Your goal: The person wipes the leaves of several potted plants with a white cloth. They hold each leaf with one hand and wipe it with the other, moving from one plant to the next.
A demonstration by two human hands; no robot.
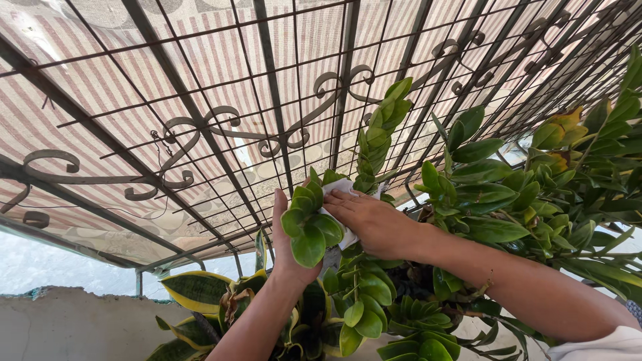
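Observation:
My left hand reaches up behind a green leafy stem of a glossy potted plant and supports it from the back. My right hand presses a white cloth against the leaves of that stem from the front. The cloth shows above and below my fingers. Both forearms come up from the bottom of the view.
More glossy green stems spread to the right, some with yellowing leaves. A yellow-edged striped plant stands below left. A black wrought-iron grille with scrolls and a striped awning lie behind. A concrete ledge runs at lower left.

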